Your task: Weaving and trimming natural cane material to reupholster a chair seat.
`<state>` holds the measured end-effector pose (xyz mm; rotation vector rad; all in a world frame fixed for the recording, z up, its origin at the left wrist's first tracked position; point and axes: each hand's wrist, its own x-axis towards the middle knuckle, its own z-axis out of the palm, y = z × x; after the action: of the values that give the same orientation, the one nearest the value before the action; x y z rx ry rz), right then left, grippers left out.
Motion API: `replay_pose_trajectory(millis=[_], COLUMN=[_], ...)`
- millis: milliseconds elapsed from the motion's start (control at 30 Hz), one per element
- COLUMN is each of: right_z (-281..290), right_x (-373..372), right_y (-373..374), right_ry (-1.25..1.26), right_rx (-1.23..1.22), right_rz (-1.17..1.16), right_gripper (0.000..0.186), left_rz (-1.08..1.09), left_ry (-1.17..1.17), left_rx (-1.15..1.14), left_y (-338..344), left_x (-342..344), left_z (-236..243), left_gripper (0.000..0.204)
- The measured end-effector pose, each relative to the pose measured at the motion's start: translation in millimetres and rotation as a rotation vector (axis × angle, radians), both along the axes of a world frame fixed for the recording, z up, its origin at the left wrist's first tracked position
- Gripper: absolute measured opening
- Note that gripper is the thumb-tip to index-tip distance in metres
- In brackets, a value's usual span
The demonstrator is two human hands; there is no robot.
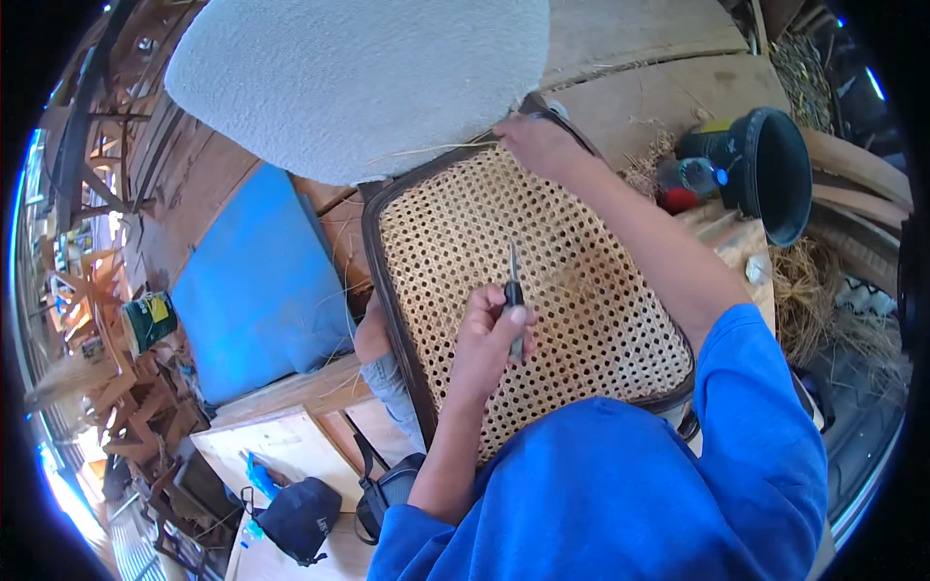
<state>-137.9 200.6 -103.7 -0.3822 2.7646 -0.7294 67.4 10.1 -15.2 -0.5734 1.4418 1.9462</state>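
Note:
A woven cane panel (pixel 455 228) in a dark brown wooden frame (pixel 389 320) lies before me, reaching up from my lap. My left hand (pixel 481 339) is closed around a slim pointed tool (pixel 514 292) with a dark handle; its thin metal tip points away from me, over the weave. At the far edge of the frame, my right hand (pixel 538 145) is closed in a pinch. A thin pale cane strand (pixel 441 151) runs left from those fingers along the far rail. Brownish staining marks the panel's right half.
A whitish textured seat or cushion (pixel 368 77) borders the frame's far side. Left lies a blue panel (pixel 262 290). A dark green bucket (pixel 780 174), a plastic bottle (pixel 693 175) and loose fibre strands (pixel 804 290) are at right. A black pouch (pixel 298 520) lies lower left.

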Motion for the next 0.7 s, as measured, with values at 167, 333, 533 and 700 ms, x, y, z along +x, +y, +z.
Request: replay_pose_trajectory(millis=[167, 333, 533, 700], right_z=[-14, -20, -22, -20], right_x=[-7, -10, -12, -16], right_y=[-12, -4, 0, -4], right_ry=[-0.037, -0.005, -0.004, -0.070], right_rx=[0.287, 0.165, 0.148, 0.191], right_rz=[0.132, 0.156, 0.154, 0.142], right_gripper=[0.024, 0.021, 0.019, 0.018], left_rz=[0.007, 0.004, -0.522, -0.449], left_ry=[0.063, -0.095, 0.120, 0.203], left_rx=[0.065, -0.190, -0.640, -0.577], left_y=[-18, -38, -21, -15], left_x=[-22, -68, -114, -115], left_z=[10, -18, -25, -38], left_gripper=[0.044, 0.032, 0.042, 0.032])
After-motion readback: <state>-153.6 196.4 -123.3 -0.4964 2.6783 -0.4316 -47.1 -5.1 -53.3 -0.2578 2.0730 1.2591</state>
